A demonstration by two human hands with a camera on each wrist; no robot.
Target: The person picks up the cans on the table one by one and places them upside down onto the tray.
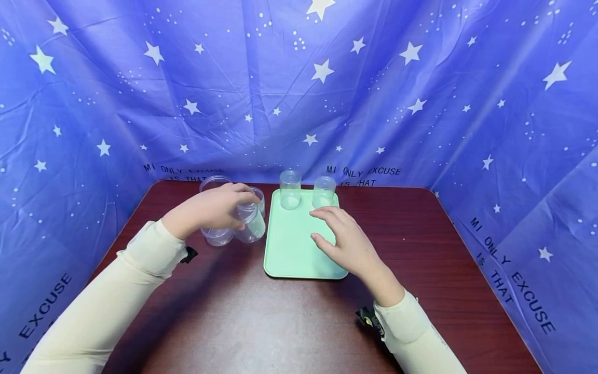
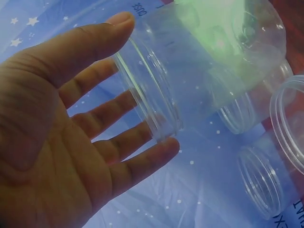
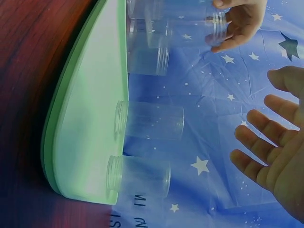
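My left hand [image 1: 212, 208] grips a clear plastic jar [image 1: 254, 222] by its threaded mouth, thumb on one side and fingers on the other, as the left wrist view shows. The jar is tilted, just left of a light green tray [image 1: 299, 252]. On the tray's far end stand two clear jars, a left jar [image 1: 290, 195] and a right jar [image 1: 324, 192], both mouth down in the right wrist view. Over the tray's right side hovers my right hand [image 1: 350, 244], its fingers spread and holding nothing.
More clear jars [image 1: 218, 237] stand on the dark red wooden table [image 1: 233, 317] around and behind my left hand, partly hidden by it. A blue star-patterned cloth [image 1: 252, 88] encloses the back and both sides.
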